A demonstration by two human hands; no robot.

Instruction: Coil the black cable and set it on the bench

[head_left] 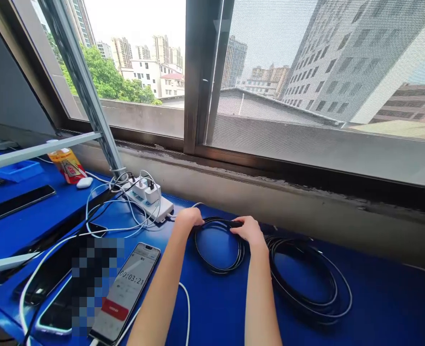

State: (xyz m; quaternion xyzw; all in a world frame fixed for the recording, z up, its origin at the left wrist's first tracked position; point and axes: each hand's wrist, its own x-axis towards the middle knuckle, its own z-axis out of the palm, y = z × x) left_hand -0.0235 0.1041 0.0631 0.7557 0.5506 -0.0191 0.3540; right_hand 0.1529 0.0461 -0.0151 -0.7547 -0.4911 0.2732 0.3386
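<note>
A coil of black cable (222,270) lies on the blue tabletop (212,307) near the wall. My left hand (188,218) is closed on the coil's upper left, its fingertips partly hidden behind the hand. On the upper right of the same coil, my right hand (248,228) grips the cable with thumb and fingers. A second, larger coil of black cable (336,288) rests just right of my right forearm.
To the left are a phone (129,288) showing a timer, a white power strip (154,206) with chargers, and tangled white cables (126,234). A metal shelf post (86,81) rises before the window (194,96). Farther left stands an orange pouch (67,166).
</note>
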